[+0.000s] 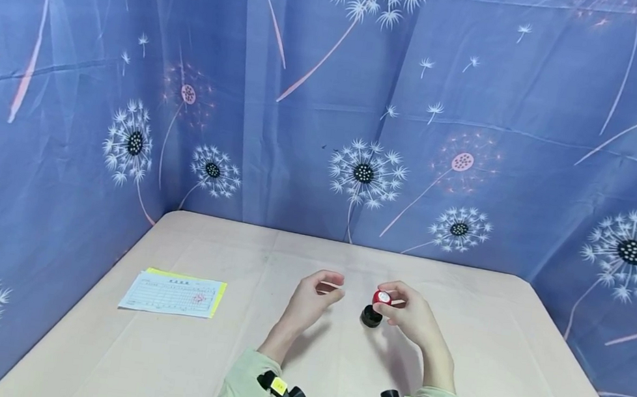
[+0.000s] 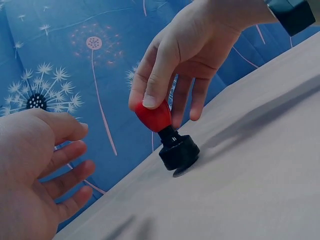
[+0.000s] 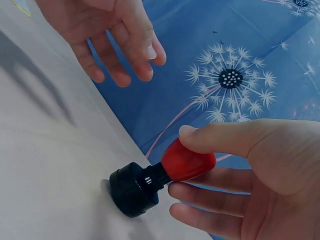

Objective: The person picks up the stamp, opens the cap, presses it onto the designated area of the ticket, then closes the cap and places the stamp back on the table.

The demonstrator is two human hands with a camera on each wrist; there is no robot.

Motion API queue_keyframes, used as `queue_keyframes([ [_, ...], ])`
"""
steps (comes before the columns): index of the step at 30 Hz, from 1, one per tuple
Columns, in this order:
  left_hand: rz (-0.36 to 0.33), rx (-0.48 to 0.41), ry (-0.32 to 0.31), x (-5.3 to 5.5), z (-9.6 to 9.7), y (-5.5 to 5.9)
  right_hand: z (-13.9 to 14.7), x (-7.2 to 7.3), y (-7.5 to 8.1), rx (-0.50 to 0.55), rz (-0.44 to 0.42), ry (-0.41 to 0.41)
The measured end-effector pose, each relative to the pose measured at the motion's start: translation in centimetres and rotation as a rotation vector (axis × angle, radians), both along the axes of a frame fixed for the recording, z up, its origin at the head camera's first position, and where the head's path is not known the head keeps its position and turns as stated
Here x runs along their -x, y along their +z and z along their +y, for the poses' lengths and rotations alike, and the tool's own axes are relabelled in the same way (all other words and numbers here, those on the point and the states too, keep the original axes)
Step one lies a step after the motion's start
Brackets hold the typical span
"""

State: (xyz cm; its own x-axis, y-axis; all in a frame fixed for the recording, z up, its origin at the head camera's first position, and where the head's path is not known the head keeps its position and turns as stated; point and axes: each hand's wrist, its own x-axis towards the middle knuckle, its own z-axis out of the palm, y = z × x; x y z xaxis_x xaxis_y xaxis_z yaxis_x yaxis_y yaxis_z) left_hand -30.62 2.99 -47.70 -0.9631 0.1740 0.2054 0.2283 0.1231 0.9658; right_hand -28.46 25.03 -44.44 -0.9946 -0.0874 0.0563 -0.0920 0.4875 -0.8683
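Observation:
A hand stamp with a red handle and a round black base stands a little right of the table's middle. My right hand pinches the red handle between thumb and fingers. In the left wrist view the black base is slightly tilted, its lower edge at or just above the tabletop; whether it touches I cannot tell. To the left of the stamp, my left hand hovers over the table, its fingers loosely bent and holding nothing.
On the left of the table lies a white printed form with a red mark on it, over a yellow sheet. Blue curtains with dandelion prints rise behind and beside the pale table.

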Motion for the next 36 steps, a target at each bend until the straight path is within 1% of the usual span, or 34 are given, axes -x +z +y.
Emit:
queue_keyframes([
  [6,-0.006,-0.004,0.003,-0.04,0.05,-0.06,0.10,0.12,-0.19,-0.107,0.014,-0.049],
  [9,-0.005,0.000,0.011,0.04,-0.02,-0.17,0.05,0.14,-0.22,-0.150,0.034,-0.052],
  [13,0.002,0.013,0.035,0.07,-0.19,-0.23,-0.16,0.07,-0.22,-0.177,0.037,-0.041],
  [17,0.003,0.017,0.043,0.03,-0.26,-0.20,-0.31,-0.02,-0.24,-0.174,0.023,-0.017],
  [22,0.011,0.015,0.045,-0.02,-0.23,-0.05,-0.35,-0.09,-0.07,-0.162,0.019,-0.001],
  [28,0.013,0.019,0.052,0.08,-0.35,-0.12,-0.26,-0.33,0.23,-0.137,0.012,0.012],
  [31,0.015,0.016,0.057,0.12,-0.42,-0.11,-0.13,-0.38,0.26,-0.113,0.036,0.016],
  [36,0.024,0.020,0.061,0.14,-0.46,-0.04,0.13,-0.24,0.13,-0.119,0.130,0.007],
])
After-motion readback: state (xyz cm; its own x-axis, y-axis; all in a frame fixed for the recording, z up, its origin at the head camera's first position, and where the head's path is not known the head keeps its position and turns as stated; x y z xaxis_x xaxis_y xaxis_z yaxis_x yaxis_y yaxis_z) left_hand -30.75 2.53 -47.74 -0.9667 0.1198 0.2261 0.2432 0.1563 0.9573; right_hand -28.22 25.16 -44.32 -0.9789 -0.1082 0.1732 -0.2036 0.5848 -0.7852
